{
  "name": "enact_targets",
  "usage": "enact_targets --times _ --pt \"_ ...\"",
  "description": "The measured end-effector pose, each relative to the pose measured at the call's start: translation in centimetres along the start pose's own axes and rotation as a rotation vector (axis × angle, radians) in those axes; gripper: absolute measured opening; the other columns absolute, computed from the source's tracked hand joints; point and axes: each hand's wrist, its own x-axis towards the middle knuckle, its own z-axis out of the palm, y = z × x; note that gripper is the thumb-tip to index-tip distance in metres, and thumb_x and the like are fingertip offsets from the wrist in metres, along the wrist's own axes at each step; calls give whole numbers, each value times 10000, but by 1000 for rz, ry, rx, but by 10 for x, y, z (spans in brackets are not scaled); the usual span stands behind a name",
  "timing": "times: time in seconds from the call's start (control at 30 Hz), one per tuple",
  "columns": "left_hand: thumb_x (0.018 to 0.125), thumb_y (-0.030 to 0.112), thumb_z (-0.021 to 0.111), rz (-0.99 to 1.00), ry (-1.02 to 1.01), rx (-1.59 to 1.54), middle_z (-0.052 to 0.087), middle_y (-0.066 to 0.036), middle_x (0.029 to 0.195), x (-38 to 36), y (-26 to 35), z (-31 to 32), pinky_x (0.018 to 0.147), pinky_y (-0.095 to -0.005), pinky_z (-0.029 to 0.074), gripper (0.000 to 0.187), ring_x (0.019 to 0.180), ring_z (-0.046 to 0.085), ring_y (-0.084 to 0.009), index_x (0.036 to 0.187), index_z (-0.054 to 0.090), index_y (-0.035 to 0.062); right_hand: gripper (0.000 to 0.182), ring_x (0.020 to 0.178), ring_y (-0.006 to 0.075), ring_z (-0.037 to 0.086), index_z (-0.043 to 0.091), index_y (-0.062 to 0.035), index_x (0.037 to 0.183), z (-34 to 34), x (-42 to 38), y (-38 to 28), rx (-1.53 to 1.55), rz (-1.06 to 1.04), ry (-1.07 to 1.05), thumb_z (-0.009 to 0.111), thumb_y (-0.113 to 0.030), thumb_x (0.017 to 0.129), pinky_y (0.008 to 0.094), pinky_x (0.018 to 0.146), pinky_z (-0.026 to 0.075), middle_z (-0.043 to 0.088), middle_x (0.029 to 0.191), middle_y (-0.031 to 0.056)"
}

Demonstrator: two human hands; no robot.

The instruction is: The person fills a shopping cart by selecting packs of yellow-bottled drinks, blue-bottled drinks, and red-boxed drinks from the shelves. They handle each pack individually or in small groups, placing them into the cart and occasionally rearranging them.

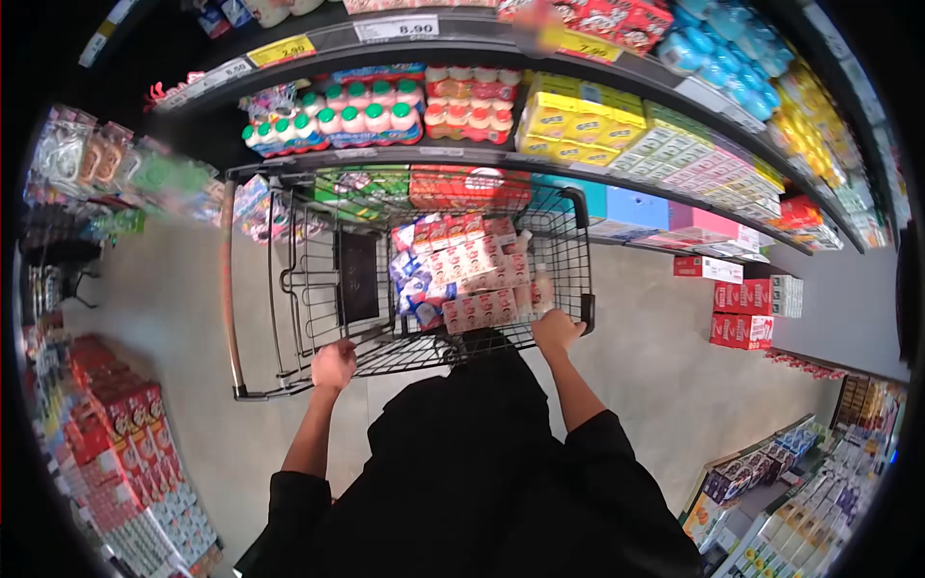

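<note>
A black wire shopping cart stands crosswise in front of me, its long handle bar at the left. My left hand is closed around the near top rim, toward the handle end. Near the right corner, my right hand grips the same rim. Inside the basket lie several small pink-and-white carton packs and some blue-and-white packages. A pale bottle stands at the basket's right side, close to my right hand. My fingertips are partly hidden.
Shelves beyond the cart hold green-capped bottle packs and yellow cartons. Red boxes sit on the floor at right. Stacked red packages stand at lower left, and another display is at lower right.
</note>
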Motion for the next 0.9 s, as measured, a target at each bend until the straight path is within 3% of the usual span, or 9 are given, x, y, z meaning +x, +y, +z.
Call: enact_targets --times 0.1,0.3,0.5,0.9 --pt "743 185 570 1 8 -20 665 -113 763 -7 3 0 692 -402 514 153 758 637 -309 831 690 150 158 662 267 619 659 -86 683 -19 -8 0 131 59 -88 605 -227 636 388 811 291 652 675 102" --pt "783 237 569 -187 -115 72 671 -96 789 -8 18 -7 708 -399 512 163 777 634 -311 879 694 193 124 670 250 617 662 -116 672 -25 -8 1 22 67 -153 593 -211 633 365 786 295 652 679 86" --pt "757 209 581 -133 -74 33 672 -108 799 -15 7 -5 682 -385 517 168 755 644 -293 861 697 146 123 685 228 616 667 -136 697 -25 -14 3 73 69 -144 592 -220 648 354 784 297 651 678 66" --pt "780 225 565 -147 -102 57 670 -94 803 -2 19 -17 683 -385 510 166 767 634 -296 863 691 158 126 667 229 622 687 -154 728 -19 -12 4 35 79 -143 597 -218 667 365 780 305 663 679 64"
